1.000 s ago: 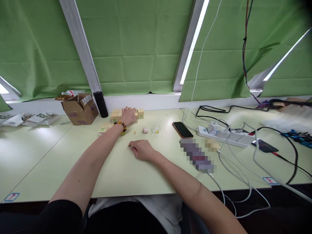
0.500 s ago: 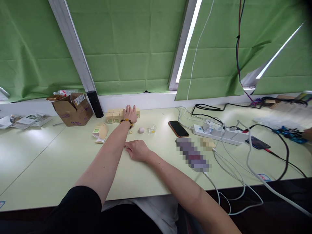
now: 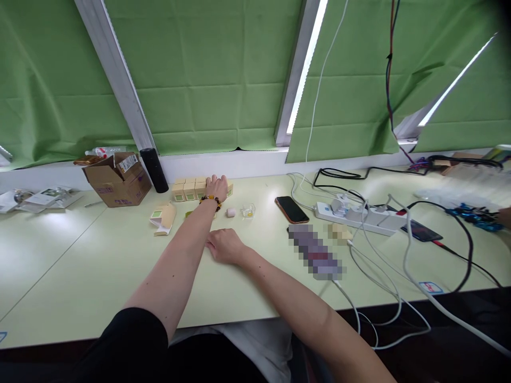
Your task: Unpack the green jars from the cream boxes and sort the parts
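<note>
At the back of the table, my left hand (image 3: 216,187), with a beaded bracelet (image 3: 211,200) at its wrist, is over the right end of a row of small cardboard boxes (image 3: 189,189). Its fingers are curled round a small cardboard box (image 3: 230,188), which shows beside the hand. My right hand (image 3: 226,246) rests closed on the table; its fingertips are partly behind my left forearm, so what they hold is hidden. Beyond it lie a small pale pink cylinder (image 3: 230,213) and a clear little container (image 3: 248,211). An opened small box (image 3: 163,218) lies left of my forearm.
A brown carton (image 3: 117,183) and a black bottle (image 3: 154,170) stand at the back left. Right are a phone (image 3: 291,209), a blurred-out object (image 3: 315,252), a white power strip (image 3: 359,219) and tangled cables. Part of another person's hand (image 3: 504,217) shows at the right edge.
My left hand has moved slightly right, and its fingers have drawn together from a spread pose. The box at the row's right end has shifted a little right. My right hand stays almost still.
</note>
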The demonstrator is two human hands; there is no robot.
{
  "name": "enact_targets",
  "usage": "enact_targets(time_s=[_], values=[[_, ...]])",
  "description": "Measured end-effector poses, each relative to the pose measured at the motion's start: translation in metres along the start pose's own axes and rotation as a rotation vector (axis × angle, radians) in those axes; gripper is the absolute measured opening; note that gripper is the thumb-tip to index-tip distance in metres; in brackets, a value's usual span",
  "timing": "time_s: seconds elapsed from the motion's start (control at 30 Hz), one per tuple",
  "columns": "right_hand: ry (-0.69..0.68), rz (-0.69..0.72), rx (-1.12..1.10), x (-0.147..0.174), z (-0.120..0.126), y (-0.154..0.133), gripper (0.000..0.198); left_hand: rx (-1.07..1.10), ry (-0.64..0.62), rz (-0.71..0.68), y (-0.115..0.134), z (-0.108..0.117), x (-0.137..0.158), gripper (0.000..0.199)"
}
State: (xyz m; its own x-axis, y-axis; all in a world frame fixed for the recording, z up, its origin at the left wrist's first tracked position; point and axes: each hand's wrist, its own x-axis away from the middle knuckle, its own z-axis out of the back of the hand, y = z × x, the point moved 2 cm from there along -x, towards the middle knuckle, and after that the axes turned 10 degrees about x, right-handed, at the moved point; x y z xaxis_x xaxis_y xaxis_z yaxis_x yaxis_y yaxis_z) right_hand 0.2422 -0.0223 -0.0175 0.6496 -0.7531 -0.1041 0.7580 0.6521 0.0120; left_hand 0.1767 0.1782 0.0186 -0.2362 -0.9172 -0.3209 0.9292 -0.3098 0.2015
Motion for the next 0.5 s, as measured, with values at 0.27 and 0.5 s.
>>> enact_targets(time_s=[0.27,0.5], values=[[0.038,-0.005,-0.112,0.003,-0.001,0.002,0.027,0.359,0.182,-0.019,0.015,0.045,0.017,0.044],[0.054,-0.008,-0.096,0.004,0.004,0.007,0.022,0.801,0.126,-0.208,-0.007,0.104,0.111,0.049]])
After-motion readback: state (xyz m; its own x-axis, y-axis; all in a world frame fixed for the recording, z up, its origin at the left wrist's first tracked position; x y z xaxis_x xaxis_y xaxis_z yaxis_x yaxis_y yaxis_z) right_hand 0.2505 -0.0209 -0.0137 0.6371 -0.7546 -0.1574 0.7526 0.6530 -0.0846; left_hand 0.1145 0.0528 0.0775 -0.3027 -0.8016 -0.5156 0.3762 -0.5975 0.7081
